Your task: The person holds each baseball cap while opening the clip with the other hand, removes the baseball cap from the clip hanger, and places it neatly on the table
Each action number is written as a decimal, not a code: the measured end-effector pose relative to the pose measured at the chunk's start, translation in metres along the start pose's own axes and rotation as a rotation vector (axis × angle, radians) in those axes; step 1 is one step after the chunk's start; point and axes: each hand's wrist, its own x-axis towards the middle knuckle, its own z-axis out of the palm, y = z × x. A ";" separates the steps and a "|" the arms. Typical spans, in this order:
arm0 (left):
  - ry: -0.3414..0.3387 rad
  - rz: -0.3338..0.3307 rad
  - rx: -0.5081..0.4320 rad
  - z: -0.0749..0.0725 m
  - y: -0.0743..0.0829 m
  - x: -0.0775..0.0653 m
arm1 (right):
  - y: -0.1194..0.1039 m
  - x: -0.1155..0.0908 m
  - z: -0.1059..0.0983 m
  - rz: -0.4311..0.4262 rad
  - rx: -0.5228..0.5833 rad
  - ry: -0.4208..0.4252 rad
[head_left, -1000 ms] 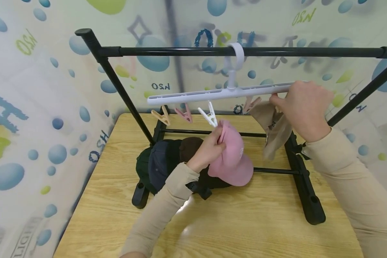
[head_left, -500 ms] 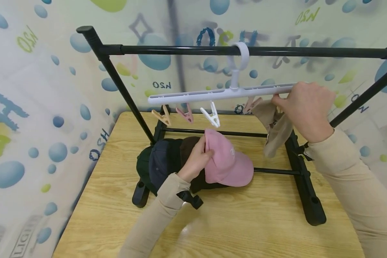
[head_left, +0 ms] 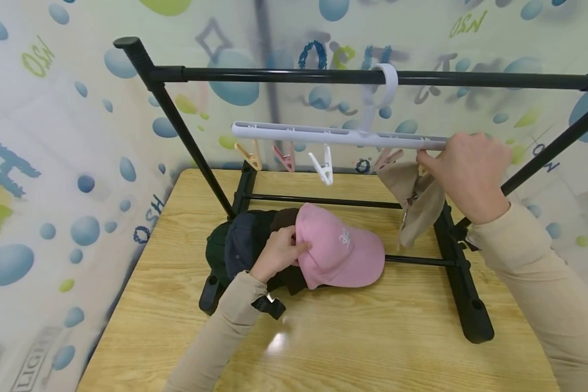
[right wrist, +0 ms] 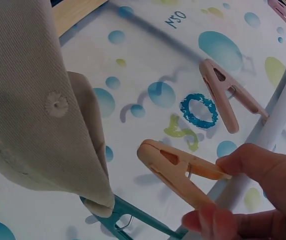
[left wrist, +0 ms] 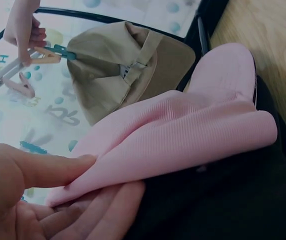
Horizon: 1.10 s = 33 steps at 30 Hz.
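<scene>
My left hand (head_left: 273,257) pinches the back edge of a pink baseball cap (head_left: 325,247) between thumb and fingers. The cap's brim points right, and its crown overlaps a pile of dark caps (head_left: 242,247). Up at the right end of a white hanger (head_left: 304,133), my right hand (head_left: 477,177) pinches the handles of a peach clothespin (right wrist: 170,172), thumb beside the bar. Beside it a teal clothespin (right wrist: 123,215) grips a khaki cap (left wrist: 108,70), which hangs down. A white clothespin (head_left: 324,166) and a dusty pink clothespin (head_left: 285,158) hang farther left along the bar.
The hanger hooks over the rail of a black rack (head_left: 274,76) that stands on a wooden table (head_left: 333,343). The rack's feet (head_left: 463,288) stretch forward at both sides. A patterned wall covering (head_left: 88,163) lies close behind.
My left hand has moved left and down with the pink cap's back edge, turning the crown lower over the dark caps. The hanger has slid right, its left end rising and right end dipping.
</scene>
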 end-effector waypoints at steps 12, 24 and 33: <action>-0.013 -0.017 0.020 -0.002 -0.001 0.001 | 0.014 -0.002 0.015 -0.061 0.038 0.257; -0.052 -0.054 -0.014 -0.007 -0.004 0.000 | 0.038 -0.001 0.006 -0.092 0.353 -0.294; -0.015 0.036 0.105 -0.028 0.002 0.001 | 0.055 -0.004 -0.003 -0.135 0.378 -0.372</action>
